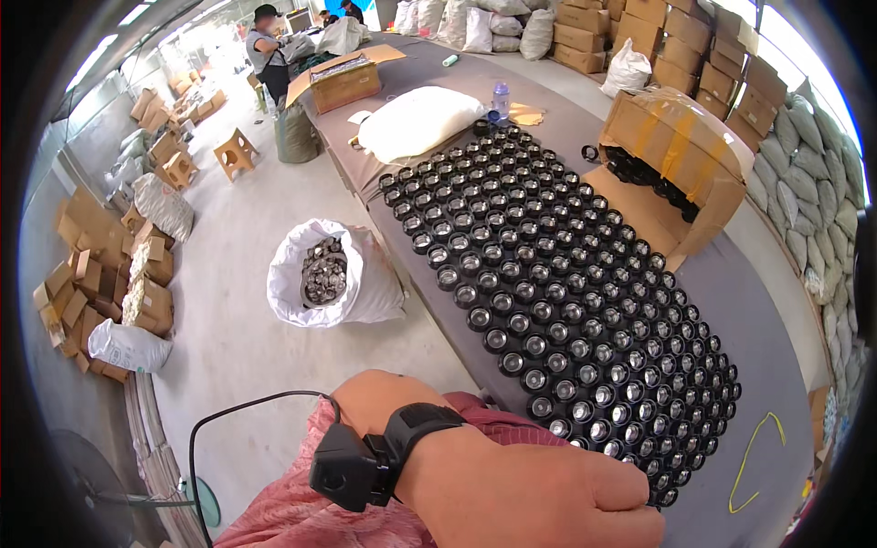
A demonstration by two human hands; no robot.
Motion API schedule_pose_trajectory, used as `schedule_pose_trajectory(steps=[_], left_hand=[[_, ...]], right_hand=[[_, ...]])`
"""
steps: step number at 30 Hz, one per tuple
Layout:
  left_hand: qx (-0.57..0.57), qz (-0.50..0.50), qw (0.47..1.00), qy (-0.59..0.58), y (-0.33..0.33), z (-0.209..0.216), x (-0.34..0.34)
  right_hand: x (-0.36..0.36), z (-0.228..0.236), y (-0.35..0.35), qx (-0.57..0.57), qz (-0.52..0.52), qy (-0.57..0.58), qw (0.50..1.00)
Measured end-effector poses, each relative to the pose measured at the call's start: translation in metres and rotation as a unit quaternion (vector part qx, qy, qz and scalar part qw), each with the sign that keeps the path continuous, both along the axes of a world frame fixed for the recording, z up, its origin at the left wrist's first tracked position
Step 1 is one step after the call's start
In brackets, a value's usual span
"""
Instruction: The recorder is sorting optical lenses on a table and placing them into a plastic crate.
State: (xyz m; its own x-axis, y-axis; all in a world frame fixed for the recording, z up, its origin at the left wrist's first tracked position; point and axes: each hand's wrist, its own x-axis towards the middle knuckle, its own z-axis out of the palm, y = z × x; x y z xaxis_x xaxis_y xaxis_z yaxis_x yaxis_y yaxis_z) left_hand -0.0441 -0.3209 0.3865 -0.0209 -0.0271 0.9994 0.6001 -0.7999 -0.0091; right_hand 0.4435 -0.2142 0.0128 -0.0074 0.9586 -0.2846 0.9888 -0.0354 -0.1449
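Observation:
My left hand (539,489) reaches in from the lower edge, with a black strap and a small black camera (352,466) on its wrist. The fingers are curled together, seen from the back; whatever they may hold is hidden beneath. They lie over the near corner of a large array of round black cup-like parts (548,274), set in tight rows on the grey-covered table (776,365). Each part has a shiny, silvery centre. My right hand is out of the picture.
A white sack (283,301) of small metal pieces (324,274) stands on the floor left of the table. An opened carton (708,155) holding black parts lies tipped at right. A stuffed white bag (420,123), a bottle (500,99) and yellow cord (734,489) also lie there. Someone (269,55) stands far off.

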Motion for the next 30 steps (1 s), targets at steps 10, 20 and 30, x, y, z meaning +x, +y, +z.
schedule_pose_trajectory(steps=[10, 20, 30], left_hand=[[-0.039, -0.084, 0.99, 0.104, -0.015, -0.001, -0.01], [-0.297, -0.114, 0.905, 0.282, -0.003, -0.009, -0.01], [-0.587, 0.006, 0.793, 0.163, 0.044, -0.175, -0.001]], right_hand=[[0.005, -0.011, -0.009, 0.151, -0.002, -0.012, 0.989], [-0.021, 0.009, -0.007, 0.148, -0.103, 0.053, 0.982], [0.018, 0.012, 0.014, 0.088, -0.176, 0.087, 0.977]])
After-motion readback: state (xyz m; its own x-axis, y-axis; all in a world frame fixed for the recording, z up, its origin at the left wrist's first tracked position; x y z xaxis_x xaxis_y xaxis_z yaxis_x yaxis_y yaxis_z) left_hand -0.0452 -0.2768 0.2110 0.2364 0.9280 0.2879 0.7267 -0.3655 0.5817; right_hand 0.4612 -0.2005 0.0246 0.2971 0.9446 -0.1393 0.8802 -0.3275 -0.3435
